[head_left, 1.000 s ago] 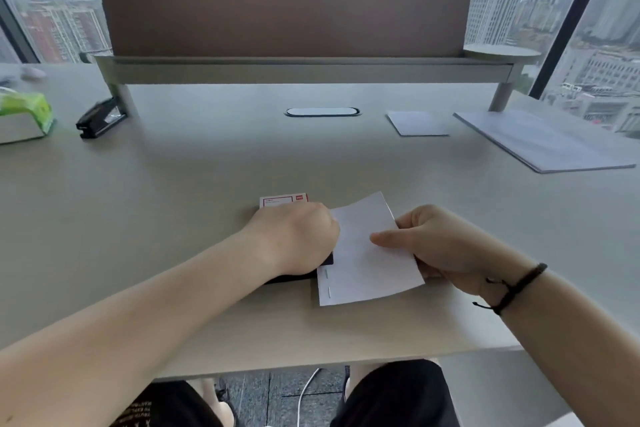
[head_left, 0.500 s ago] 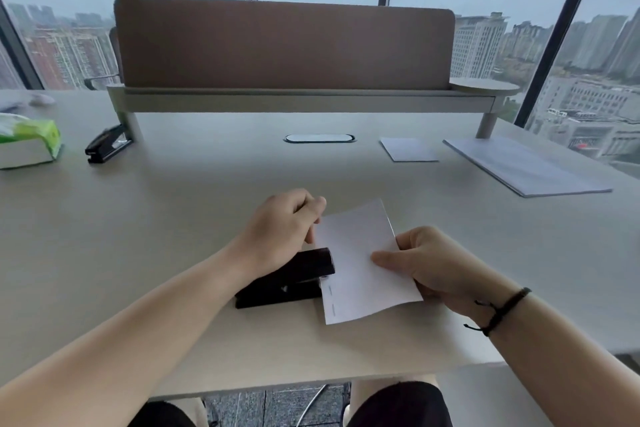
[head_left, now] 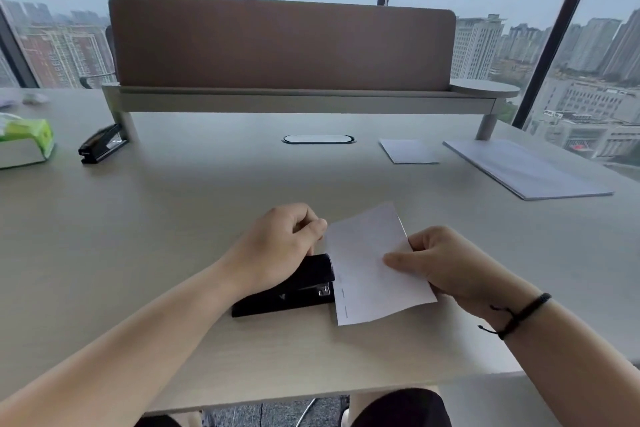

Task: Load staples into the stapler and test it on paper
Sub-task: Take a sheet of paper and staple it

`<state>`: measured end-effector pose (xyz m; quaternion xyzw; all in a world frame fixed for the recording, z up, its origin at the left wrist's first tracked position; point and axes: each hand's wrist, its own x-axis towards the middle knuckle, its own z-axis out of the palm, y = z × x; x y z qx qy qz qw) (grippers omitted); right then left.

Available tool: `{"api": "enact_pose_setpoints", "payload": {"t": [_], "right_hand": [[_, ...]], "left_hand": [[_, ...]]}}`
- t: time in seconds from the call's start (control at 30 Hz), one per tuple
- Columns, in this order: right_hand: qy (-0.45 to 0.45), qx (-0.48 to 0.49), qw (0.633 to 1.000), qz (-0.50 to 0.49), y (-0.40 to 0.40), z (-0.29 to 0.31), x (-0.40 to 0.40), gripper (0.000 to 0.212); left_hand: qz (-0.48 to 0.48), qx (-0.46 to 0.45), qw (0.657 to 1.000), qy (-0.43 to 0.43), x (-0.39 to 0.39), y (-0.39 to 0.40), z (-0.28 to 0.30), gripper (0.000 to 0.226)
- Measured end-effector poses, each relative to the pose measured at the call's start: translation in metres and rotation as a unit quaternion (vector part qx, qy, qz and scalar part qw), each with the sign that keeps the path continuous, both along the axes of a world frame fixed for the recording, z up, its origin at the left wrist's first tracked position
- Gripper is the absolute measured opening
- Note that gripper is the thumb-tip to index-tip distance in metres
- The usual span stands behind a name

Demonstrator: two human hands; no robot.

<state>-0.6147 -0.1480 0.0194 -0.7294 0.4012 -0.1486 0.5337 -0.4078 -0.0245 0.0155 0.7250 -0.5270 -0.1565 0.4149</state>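
Note:
A black stapler (head_left: 294, 295) lies on the desk in front of me, its mouth pointing right. My left hand (head_left: 280, 243) rests on its top rear with the fingers curled. A small white paper sheet (head_left: 367, 253) sits with its left edge at the stapler's mouth, and staples show along that edge. My right hand (head_left: 440, 263) pinches the sheet's right side. The staple box is hidden behind my left hand.
A second black stapler (head_left: 100, 144) and a green tissue pack (head_left: 26, 142) lie at the far left. A small paper (head_left: 408, 151) and a paper stack (head_left: 526, 170) lie at the far right. A brown partition (head_left: 280, 45) closes the back of the desk.
My left hand pressed down on the stapler, then rose off its front and curled behind it. The view tilted up. The right hand kept its hold on the sheet.

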Motion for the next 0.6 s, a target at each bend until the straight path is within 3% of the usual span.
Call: {"api": "enact_pose_setpoints", "payload": {"t": [0.13,0.3,0.37,0.47,0.6], "right_hand": [[-0.073,0.062,0.995,0.002,-0.009,0.01,-0.009,0.018],[-0.154,0.124,0.98,0.023,-0.008,0.017,-0.008,0.017],[-0.169,0.143,0.974,0.038,-0.005,0.018,-0.006,0.015],[-0.176,0.157,0.97,0.064,0.0,0.021,-0.005,0.016],[-0.228,0.173,0.958,0.017,0.001,0.022,-0.005,0.024]], "left_hand": [[-0.028,-0.026,0.999,0.004,0.0,0.003,0.005,0.015],[-0.071,-0.137,0.979,-0.134,-0.003,0.013,0.012,0.026],[-0.103,-0.193,0.959,-0.181,-0.005,0.013,0.013,0.021],[-0.113,-0.236,0.95,-0.171,-0.007,0.013,0.015,0.007],[-0.088,-0.228,0.967,-0.072,-0.009,0.014,0.016,0.007]]}}
